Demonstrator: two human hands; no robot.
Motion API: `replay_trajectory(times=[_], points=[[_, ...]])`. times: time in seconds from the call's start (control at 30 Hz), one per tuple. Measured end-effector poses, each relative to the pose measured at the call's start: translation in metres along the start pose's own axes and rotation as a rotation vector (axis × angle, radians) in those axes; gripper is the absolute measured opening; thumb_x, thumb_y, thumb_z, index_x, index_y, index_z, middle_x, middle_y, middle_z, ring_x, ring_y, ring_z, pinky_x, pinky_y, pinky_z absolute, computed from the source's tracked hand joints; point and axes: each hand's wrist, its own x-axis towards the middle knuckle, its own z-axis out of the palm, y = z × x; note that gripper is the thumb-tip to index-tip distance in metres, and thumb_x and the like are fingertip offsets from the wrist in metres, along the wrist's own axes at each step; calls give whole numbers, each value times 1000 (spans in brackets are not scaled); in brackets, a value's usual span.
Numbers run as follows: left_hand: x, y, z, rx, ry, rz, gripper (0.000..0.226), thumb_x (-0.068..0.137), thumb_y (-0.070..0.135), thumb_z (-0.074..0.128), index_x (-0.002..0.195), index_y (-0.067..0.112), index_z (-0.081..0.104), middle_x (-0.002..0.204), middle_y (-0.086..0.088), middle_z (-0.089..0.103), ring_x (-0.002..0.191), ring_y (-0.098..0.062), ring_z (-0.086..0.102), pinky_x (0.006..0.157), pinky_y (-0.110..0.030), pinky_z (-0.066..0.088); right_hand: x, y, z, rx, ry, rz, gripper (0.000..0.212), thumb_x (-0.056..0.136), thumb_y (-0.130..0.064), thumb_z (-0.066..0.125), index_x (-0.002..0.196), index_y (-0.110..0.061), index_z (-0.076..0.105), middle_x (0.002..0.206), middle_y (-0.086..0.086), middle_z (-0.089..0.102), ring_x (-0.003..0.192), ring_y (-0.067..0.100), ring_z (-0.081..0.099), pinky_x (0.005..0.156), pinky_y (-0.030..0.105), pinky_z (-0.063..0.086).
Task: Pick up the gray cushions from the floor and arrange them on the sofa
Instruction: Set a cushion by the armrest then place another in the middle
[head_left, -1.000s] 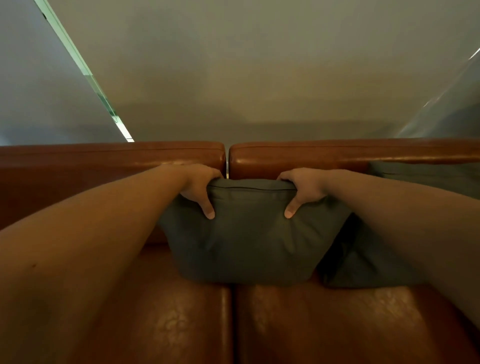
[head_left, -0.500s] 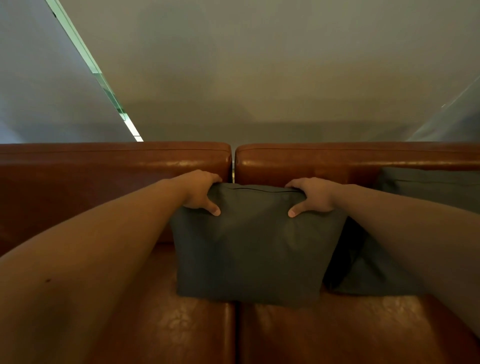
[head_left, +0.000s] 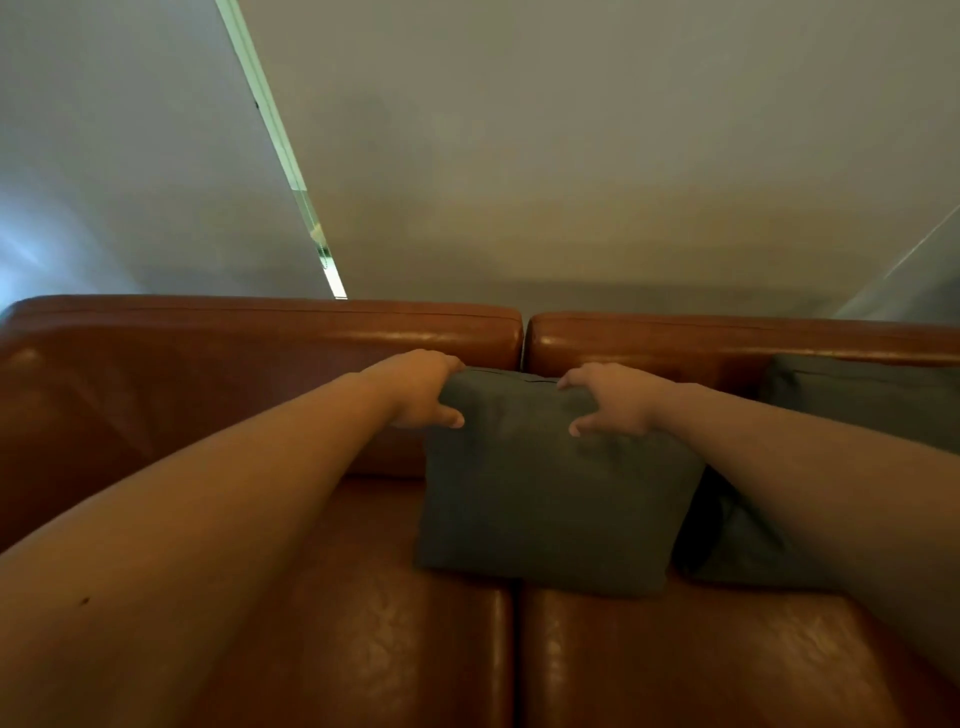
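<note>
Head view: left hand (head_left: 423, 392) and right hand (head_left: 610, 400) clamped on a soft gray fabric cushion (head_left: 550, 488) propped against the brown leather sofa (head_left: 260, 374); released carelessly, it could flop forward onto the seat.

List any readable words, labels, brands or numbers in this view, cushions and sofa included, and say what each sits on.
None: no text, label, brand mark or number can be read anywhere in this view.
The gray cushion under the left hand and right hand shows plain fabric only.
The second cushion, the brown sofa and the wall are plain too.
</note>
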Motion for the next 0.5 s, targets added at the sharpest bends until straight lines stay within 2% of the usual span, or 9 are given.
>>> replay_trajectory(times=[0.27, 0.4, 0.5], points=[[-114, -49, -18, 56, 66, -19, 83, 82, 46, 72, 149, 18, 31, 151, -6, 38, 135, -25, 38, 106, -35, 34, -32, -132, -1, -86, 28, -116, 67, 86, -37, 71, 144, -21, 41, 144, 9, 45, 129, 28, 45, 103, 36, 38], [-173, -78, -17, 51, 64, -85, 84, 83, 48, 70, 150, 19, 28, 151, -5, 37, 135, -25, 38, 106, -36, 35, -37, -198, 8, -88, 29, -200, 65, 86, -37, 71, 143, -24, 42, 147, 8, 42, 132, 27, 43, 107, 38, 37], [-217, -97, -14, 33, 72, -164, 85, 83, 49, 69, 151, 20, 27, 153, -5, 35, 137, -25, 36, 107, -37, 33, -37, -241, 17, -130, -1, -279, 64, 86, -38, 71, 143, -26, 42, 142, 3, 45, 128, 25, 47, 103, 39, 42]])
